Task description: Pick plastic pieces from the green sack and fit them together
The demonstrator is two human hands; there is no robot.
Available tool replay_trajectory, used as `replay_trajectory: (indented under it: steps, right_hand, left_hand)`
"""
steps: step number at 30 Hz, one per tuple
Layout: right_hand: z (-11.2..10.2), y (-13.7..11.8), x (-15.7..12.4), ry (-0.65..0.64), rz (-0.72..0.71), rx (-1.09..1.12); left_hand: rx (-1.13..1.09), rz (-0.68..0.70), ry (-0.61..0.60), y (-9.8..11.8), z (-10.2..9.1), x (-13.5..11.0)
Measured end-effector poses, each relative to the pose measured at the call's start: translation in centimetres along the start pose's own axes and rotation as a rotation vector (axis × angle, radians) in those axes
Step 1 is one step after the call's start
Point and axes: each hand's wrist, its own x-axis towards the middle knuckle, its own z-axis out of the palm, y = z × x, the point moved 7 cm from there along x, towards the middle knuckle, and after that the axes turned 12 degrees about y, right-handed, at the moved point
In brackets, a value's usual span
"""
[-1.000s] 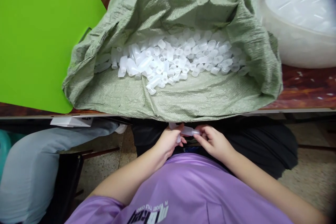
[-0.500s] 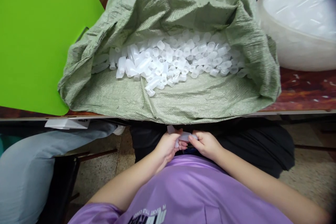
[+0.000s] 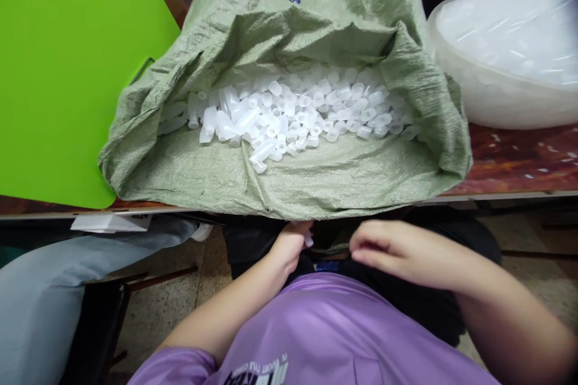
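Observation:
My left hand [image 3: 294, 246] is closed below the table edge, with a small translucent plastic sleeve [image 3: 308, 239] poking out between its fingers. Most of that piece is hidden by the hand. To the right, my right hand [image 3: 391, 249] hovers over my lap, apart from the left one. Its fingers are loosely bent, the thumb a little away from them, and nothing shows between them. In front of both hands lies a green woven sack [image 3: 316, 183], mouth facing me, with a heap of short translucent plastic sleeves [image 3: 289, 114] inside.
A large translucent bowl [image 3: 506, 99] heaped with clear plastic pieces stands on the red-brown table [image 3: 506, 159] at the right. A bright green board [image 3: 72, 84] lies to the left of the sack. A person's leg [image 3: 49, 295] in grey-blue trousers is at lower left.
My right hand has come off the plastic piece and moved right, away from my left hand. The left hand keeps hold and has turned. The camera view has shifted slightly.

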Motion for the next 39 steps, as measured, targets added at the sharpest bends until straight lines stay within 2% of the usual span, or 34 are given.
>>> replay_trajectory:
  steps: [2,3,4,6,8,10,12,14,17,19,22,23,25,28,33,36,39]
  right_hand:
    - [-4.8,-0.8,1.9,0.321,-0.036,-0.153]
    - [-7.2,-0.7,2.9,0.506,0.008,-0.307]
    - [-8.8,-0.3,4.0,0.614,0.065,-0.464]
    - [-10.5,0.7,6.5,0.668,0.159,-0.674]
    - [-11.0,1.7,8.8,0.659,0.199,-0.736]
    - [-10.8,2.3,10.2,0.646,0.209,-0.734]
    - [-10.6,2.4,10.4,0.65,0.206,-0.728]
    - [-10.4,1.8,9.5,0.673,0.188,-0.718]
    - [-9.4,-0.1,6.3,0.711,0.06,-0.576]
    - [-7.5,-1.7,3.8,0.671,-0.133,-0.308]
    - [-2.1,-2.7,0.7,0.358,-0.284,-0.04]
    - [-0.5,-2.6,-0.1,0.306,-0.283,0.0]
    - [1.6,-1.8,-1.1,0.342,-0.26,0.042]
    - [2.9,-0.7,-1.9,0.474,-0.252,0.05]
    - [4.4,0.3,-2.3,0.434,-0.334,-0.047]
    - [5.1,1.3,-2.1,0.429,-0.323,-0.07]
    - [5.4,2.9,-1.8,0.476,-0.173,0.043]
  left_hand:
    - [0.068,0.041,-0.083,0.1,0.5,-0.6]
    - [0.11,0.067,-0.133,0.2,0.7,-1.0]
    - [0.15,0.101,-0.174,0.3,0.9,-1.4]
    - [0.222,0.185,-0.214,0.6,0.8,-2.0]
    - [0.269,0.266,-0.212,0.9,0.3,-2.3]
    - [0.266,0.284,-0.235,0.8,0.0,-2.4]
    - [0.203,0.252,-0.283,0.7,-0.2,-2.5]
    - [0.126,0.21,-0.334,0.6,-0.2,-2.7]
    - [-0.018,0.105,-0.383,0.8,0.0,-3.0]
    - [-0.16,0.006,-0.423,1.0,0.3,-3.3]
    - [-0.322,-0.075,-0.484,1.5,0.9,-3.7]
    - [-0.345,-0.088,-0.493,1.6,1.1,-3.8]
    - [-0.364,-0.114,-0.489,1.6,1.5,-3.8]
    - [-0.379,-0.167,-0.403,1.0,1.6,-3.5]
    - [-0.357,-0.274,-0.266,-0.1,1.5,-3.2]
    - [-0.213,-0.281,-0.233,-0.8,1.1,-2.9]
    - [0.022,-0.197,-0.228,-1.0,0.3,-2.4]
